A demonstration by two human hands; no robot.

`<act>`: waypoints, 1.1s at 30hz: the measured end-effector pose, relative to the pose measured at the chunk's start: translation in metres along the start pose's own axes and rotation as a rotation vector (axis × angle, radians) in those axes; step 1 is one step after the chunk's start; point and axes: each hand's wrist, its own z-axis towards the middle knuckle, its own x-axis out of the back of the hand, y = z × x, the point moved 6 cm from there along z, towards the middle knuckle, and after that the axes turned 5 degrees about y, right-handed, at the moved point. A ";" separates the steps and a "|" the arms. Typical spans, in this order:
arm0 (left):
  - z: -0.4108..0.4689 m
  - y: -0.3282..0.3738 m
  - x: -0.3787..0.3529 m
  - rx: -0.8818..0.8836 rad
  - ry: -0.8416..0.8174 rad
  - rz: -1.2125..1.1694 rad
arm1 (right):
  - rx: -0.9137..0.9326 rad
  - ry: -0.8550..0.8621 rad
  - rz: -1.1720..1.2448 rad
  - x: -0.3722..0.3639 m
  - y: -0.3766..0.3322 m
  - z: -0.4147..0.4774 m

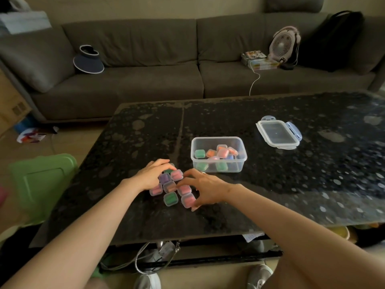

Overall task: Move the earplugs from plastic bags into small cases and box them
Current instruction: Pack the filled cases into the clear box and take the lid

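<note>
Shoes (pixel 148 281): 2 pale shoes on the floor, below the near edge of the table.
Table (pixel 291 174): rectangular, with a glossy black top speckled with pale round spots and 1 pale seam running near to far.
Left hand (pixel 151 176): fingers curled over the left and far side of the small cases, cupping them.
Right hand (pixel 205 189): fingers arched over the right side of the same cluster, thumb hooked at its near corner, gripping.
Small cases (pixel 169 187): 8 visible, packed touching one another between the 2 hands, nearer the near-left corner of the table than its centre. They are square with rounded corners and translucent plastic walls. Pink, purple and green contents show through; their shape is blurred.
Plastic box (pixel 235 166): clear, rectangular, rounded rim, open top. It stands near the table centre, just beyond the right hand, and holds a loose pile of more cases in green, orange, pink and blue.
Box lid (pixel 279 134): clear plastic with pale blue clip tabs, lying flat toward the far edge, apart from the box on its right.
Green panel (pixel 41 180): moulded plastic, on the floor off the left edge.
Sofa (pixel 145 80): grey-brown fabric, beyond the far edge.
Visor hat (pixel 89 60): dark with a white-trimmed brim, on the left seat.
Books (pixel 258 60): a stack with printed covers; the text is too small to read.
Fan (pixel 282 44): round pale grille, beside the books.
</note>
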 end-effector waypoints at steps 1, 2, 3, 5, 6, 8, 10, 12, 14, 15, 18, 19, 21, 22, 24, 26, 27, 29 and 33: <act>0.002 0.000 0.000 -0.011 0.022 0.045 | 0.000 0.004 0.001 0.000 -0.001 0.001; 0.004 0.000 0.001 -0.015 0.045 0.091 | -0.005 0.002 -0.001 -0.001 -0.002 0.001; 0.005 -0.001 0.001 -0.012 0.066 0.127 | -0.009 -0.002 0.000 -0.002 -0.003 0.001; 0.008 -0.005 0.002 0.008 0.091 0.162 | -0.010 -0.005 0.011 -0.004 -0.005 0.000; 0.009 -0.008 0.002 0.020 0.092 0.170 | -0.009 -0.008 0.018 -0.006 -0.006 0.000; 0.011 -0.013 0.003 0.044 0.086 0.172 | -0.006 -0.009 0.023 -0.007 -0.008 -0.001; 0.013 -0.017 0.004 0.081 0.081 0.153 | -0.019 0.010 0.042 -0.007 -0.007 -0.002; 0.014 -0.019 0.005 0.111 0.074 0.128 | -0.035 0.033 0.071 -0.006 -0.006 -0.004; 0.016 -0.019 0.006 0.125 0.070 0.114 | -0.039 0.049 0.086 -0.006 -0.005 -0.006; 0.016 -0.019 0.007 0.128 0.068 0.113 | -0.040 0.055 0.092 -0.005 -0.006 -0.007; 0.017 -0.017 0.009 0.121 0.066 0.104 | -0.047 0.075 0.096 -0.002 -0.004 -0.012; 0.017 -0.017 0.010 0.117 0.069 0.097 | -0.050 0.079 0.092 0.000 -0.004 -0.014; 0.016 -0.017 0.011 0.111 0.082 0.080 | -0.055 0.090 0.089 0.001 -0.003 -0.017; 0.015 -0.018 0.012 0.108 0.095 0.075 | -0.058 0.104 0.088 0.002 -0.001 -0.018; 0.013 -0.018 0.014 0.090 0.133 0.079 | -0.056 0.148 0.074 0.004 0.000 -0.021; 0.011 -0.020 0.015 0.061 0.169 0.088 | -0.045 0.201 0.058 0.006 0.001 -0.022; 0.009 -0.020 0.015 0.048 0.179 0.086 | -0.042 0.223 0.056 0.008 0.001 -0.023; 0.004 -0.021 0.015 0.035 0.198 0.069 | -0.025 0.274 0.049 0.015 0.001 -0.026; -0.005 -0.018 0.025 0.032 0.289 -0.009 | -0.057 0.408 0.103 0.035 0.010 -0.030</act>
